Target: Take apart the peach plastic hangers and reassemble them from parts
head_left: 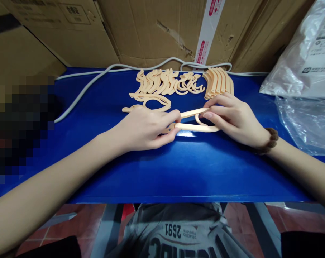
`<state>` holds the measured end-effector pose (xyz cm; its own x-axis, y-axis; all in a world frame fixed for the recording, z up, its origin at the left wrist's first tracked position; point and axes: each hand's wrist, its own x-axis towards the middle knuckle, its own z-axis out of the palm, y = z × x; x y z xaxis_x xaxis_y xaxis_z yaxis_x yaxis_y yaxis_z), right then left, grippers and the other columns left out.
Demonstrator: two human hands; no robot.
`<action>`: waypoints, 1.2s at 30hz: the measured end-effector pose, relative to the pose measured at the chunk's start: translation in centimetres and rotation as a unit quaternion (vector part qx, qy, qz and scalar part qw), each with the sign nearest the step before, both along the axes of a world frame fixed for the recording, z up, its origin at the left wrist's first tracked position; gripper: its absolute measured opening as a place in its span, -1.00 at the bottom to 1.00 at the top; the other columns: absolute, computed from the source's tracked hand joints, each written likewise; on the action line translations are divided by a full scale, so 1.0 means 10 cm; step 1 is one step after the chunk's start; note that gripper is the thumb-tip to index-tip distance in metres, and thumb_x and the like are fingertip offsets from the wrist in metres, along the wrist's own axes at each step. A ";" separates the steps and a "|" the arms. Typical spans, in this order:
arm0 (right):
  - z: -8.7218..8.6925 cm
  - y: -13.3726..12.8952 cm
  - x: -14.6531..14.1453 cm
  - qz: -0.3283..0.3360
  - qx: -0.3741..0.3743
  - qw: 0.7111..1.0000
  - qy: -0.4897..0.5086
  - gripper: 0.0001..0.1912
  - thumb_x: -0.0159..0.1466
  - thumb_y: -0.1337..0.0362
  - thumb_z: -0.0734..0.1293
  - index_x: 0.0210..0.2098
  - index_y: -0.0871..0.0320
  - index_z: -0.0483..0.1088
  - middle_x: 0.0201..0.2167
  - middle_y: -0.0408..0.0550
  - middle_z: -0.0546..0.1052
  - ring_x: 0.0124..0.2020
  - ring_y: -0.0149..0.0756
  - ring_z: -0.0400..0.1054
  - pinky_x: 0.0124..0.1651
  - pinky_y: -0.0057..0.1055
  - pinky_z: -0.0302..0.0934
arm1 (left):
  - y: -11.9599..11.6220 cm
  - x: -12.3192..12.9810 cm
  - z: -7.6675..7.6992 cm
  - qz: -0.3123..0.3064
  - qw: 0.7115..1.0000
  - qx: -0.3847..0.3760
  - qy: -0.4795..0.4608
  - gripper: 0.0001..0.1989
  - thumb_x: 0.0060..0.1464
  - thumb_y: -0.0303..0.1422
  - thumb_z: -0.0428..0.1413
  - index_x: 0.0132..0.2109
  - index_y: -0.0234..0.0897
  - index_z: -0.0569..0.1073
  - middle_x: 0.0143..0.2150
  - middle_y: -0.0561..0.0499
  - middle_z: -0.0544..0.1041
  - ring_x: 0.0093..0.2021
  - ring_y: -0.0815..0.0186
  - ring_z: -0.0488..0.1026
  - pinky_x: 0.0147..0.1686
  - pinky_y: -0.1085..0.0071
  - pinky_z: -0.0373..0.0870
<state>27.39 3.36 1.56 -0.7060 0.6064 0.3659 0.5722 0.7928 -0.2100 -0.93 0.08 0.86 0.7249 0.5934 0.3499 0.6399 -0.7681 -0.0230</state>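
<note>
Between my two hands is a beige plastic folding hanger (196, 127), its two long arms lying nearly side by side with a curved hook part between them. My left hand (143, 129) pinches its left end with thumb and fingers. On the other end, my right hand (232, 116) has its fingers closed around the arms and hook; part of the hanger is hidden under them. Just behind my left hand, another beige folded hanger (148, 96) lies on the blue table (162, 168), partly covered by that hand.
At the back lie a row of wavy beige pieces (157, 81), a heap of beige hooks (190, 84) and a stack of curved hanger arms (218, 82). A white cable (89, 84) runs behind them, before cardboard boxes (151, 32). Plastic bags (299, 68) sit at right.
</note>
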 end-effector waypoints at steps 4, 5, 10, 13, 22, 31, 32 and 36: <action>0.00 0.00 0.00 -0.007 -0.006 1.000 0.015 -0.56 0.52 0.07 0.16 -0.15 0.15 0.62 -0.13 0.13 0.56 -0.09 -0.07 0.44 0.01 -0.14 0.30 | -0.01 -0.01 0.01 -0.038 0.998 -0.031 -0.034 -0.84 0.19 -0.36 0.05 -0.12 -0.23 0.47 -0.43 0.08 0.48 -0.42 0.29 0.43 -0.49 0.38 0.15; 0.01 0.00 0.00 -0.010 -0.005 1.000 0.017 -0.55 0.52 0.07 0.16 -0.15 0.14 0.62 -0.13 0.13 0.55 -0.08 -0.06 0.44 0.02 -0.14 0.30 | -0.01 -0.01 0.02 -0.049 0.998 -0.031 -0.033 -0.85 0.14 -0.40 0.05 -0.14 -0.24 0.46 -0.41 0.06 0.48 -0.38 0.27 0.44 -0.46 0.37 0.19; 0.00 0.02 0.01 -0.033 0.022 0.999 -0.017 -0.55 0.52 0.06 0.16 -0.14 0.12 0.62 -0.12 0.13 0.54 -0.07 -0.06 0.43 0.02 -0.14 0.29 | 0.02 0.00 0.03 -0.097 0.995 0.005 -0.012 -0.84 0.08 -0.52 0.00 -0.23 -0.28 0.46 -0.33 -0.07 0.47 -0.24 0.15 0.37 -0.28 0.26 0.33; -0.03 0.04 0.02 -0.048 0.040 0.997 -0.045 -0.57 0.51 0.06 0.17 -0.13 0.13 0.62 -0.16 0.12 0.54 -0.10 -0.07 0.42 -0.02 -0.16 0.29 | 0.05 -0.01 0.01 -0.109 0.994 -0.003 -0.030 -0.81 0.11 -0.55 -0.01 -0.22 -0.28 0.48 -0.25 -0.10 0.49 -0.17 0.12 0.37 -0.15 0.18 0.38; -0.03 0.07 0.05 -0.111 0.069 0.988 -0.087 -0.61 0.48 0.13 0.17 -0.12 0.15 0.60 -0.17 0.14 0.54 -0.16 -0.05 0.42 -0.13 -0.19 0.23 | 0.15 -0.03 -0.08 -0.104 0.992 0.023 -0.074 -0.71 0.30 -0.58 -0.06 0.02 -0.35 0.50 0.20 -0.27 0.48 0.23 0.01 0.40 0.20 -0.01 0.39; -0.05 0.09 0.08 -0.153 0.103 0.978 -0.094 -0.64 0.48 0.13 0.19 -0.15 0.17 0.57 -0.20 0.12 0.54 -0.19 -0.08 0.43 -0.23 -0.25 0.17 | 0.18 -0.07 -0.11 -0.103 0.993 -0.012 -0.063 -0.74 0.39 -0.52 -0.01 -0.03 -0.28 0.58 0.16 -0.20 0.52 0.15 0.06 0.50 0.10 0.09 0.50; -0.05 0.09 0.09 -0.155 0.105 0.978 -0.094 -0.65 0.48 0.14 0.20 -0.14 0.17 0.57 -0.20 0.12 0.54 -0.19 -0.08 0.43 -0.23 -0.25 0.17 | 0.18 -0.07 -0.12 -0.106 0.993 -0.010 -0.060 -0.75 0.39 -0.52 0.00 -0.02 -0.28 0.57 0.13 -0.18 0.55 0.13 0.07 0.51 0.07 0.11 0.51; -0.06 0.09 0.09 -0.164 0.106 0.975 -0.105 -0.66 0.48 0.14 0.20 -0.12 0.17 0.56 -0.24 0.10 0.53 -0.19 -0.08 0.43 -0.24 -0.25 0.16 | 0.19 -0.08 -0.12 -0.110 0.993 -0.012 -0.048 -0.76 0.37 -0.55 0.00 -0.03 -0.31 0.56 0.04 -0.14 0.60 0.07 0.08 0.53 -0.01 0.16 0.53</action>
<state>28.31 4.26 0.98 -0.5595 0.7393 0.3747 0.8153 0.5724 0.0879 -1.71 2.01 -0.36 0.8017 0.4340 0.4111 0.4556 -0.8888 0.0498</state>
